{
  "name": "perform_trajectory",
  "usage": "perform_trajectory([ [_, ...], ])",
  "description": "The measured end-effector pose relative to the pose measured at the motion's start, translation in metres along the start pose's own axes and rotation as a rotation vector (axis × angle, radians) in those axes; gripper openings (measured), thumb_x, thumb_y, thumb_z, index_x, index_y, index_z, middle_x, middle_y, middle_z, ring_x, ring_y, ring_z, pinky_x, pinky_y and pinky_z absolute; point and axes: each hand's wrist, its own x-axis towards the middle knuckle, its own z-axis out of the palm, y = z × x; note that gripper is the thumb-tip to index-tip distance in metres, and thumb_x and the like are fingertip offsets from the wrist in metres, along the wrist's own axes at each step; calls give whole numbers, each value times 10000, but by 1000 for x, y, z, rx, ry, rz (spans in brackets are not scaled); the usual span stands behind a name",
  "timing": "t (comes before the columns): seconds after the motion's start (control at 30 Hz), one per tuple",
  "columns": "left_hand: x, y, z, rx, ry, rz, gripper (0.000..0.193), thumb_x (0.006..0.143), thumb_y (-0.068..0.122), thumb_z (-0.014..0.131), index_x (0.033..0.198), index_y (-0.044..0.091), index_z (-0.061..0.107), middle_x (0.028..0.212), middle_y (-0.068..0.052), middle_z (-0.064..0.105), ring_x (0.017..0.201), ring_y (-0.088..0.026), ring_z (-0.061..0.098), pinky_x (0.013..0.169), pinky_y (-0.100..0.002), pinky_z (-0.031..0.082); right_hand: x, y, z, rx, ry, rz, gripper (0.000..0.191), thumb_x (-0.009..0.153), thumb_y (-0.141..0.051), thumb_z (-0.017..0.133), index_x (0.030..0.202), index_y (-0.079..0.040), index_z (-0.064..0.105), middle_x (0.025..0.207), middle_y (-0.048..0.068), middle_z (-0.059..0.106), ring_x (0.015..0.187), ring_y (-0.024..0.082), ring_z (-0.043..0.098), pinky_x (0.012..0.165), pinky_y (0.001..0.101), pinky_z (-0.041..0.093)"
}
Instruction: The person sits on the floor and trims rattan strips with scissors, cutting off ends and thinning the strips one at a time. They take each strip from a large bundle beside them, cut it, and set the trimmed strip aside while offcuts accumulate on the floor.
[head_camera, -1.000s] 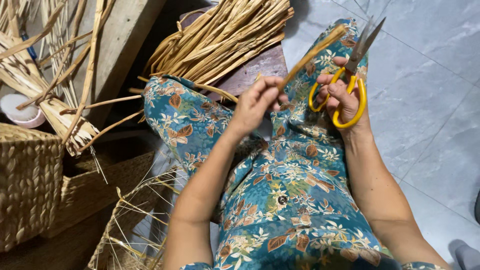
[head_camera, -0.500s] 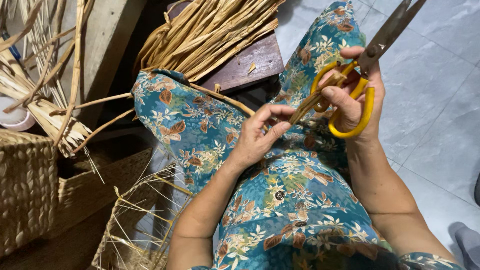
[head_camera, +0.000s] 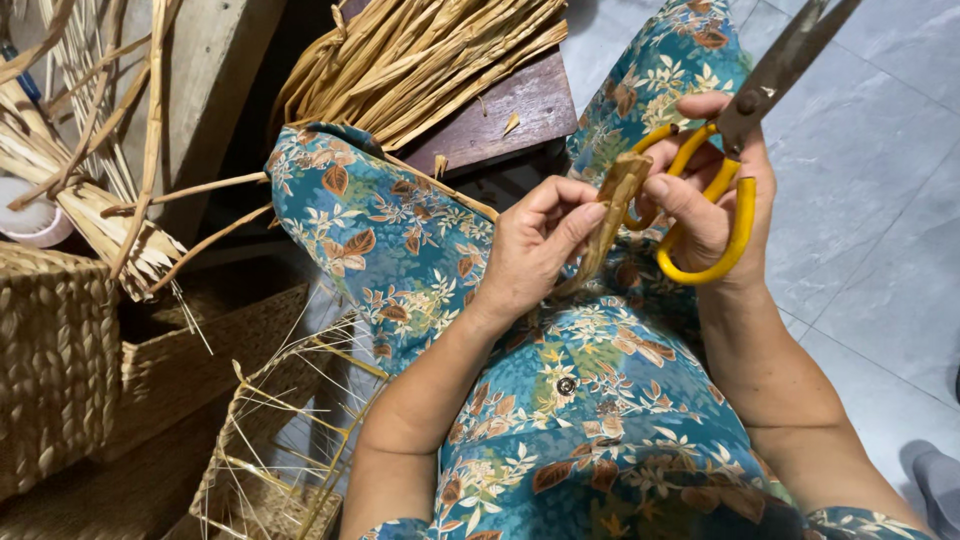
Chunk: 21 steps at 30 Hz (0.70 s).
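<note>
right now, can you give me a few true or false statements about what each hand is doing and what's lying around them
1. The right hand holds yellow-handled scissors. True.
2. The left hand is resting flat on the lap, holding nothing. False: its fingers pinch a dried straw strip that the right hand also touches.
3. A bundle of dried straw lies on a dark wooden stool beyond the knees. True.
4. The woven basket sits on the grey tile floor at the right. False: it stands at the left edge of the view.
5. The scissor blades point down at the lap. False: they point up and away, toward the top right.
</note>
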Motion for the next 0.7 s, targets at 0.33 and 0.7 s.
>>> perform_trajectory([
  [0.33, -6, 8, 0, -143, -74, 13, 214, 1048, 123, 662, 1232, 26, 611, 969, 1, 681, 794, -36, 603, 708, -203, 512, 0, -2, 5, -69, -62, 11, 518, 1012, 14, 759, 1444, -28, 477, 1089, 116, 674, 960, 131, 660, 843, 233, 543],
  [0.7, -8, 20, 2, 31, 16, 239, 204, 1041, 22, 714, 1228, 25, 632, 1099, -20, 649, 911, -37, 632, 866, -215, 543, 5, -8, 14, -185, -140, 13, 488, 1011, 1, 754, 1430, -31, 504, 1077, 83, 677, 964, 104, 648, 868, 224, 538],
])
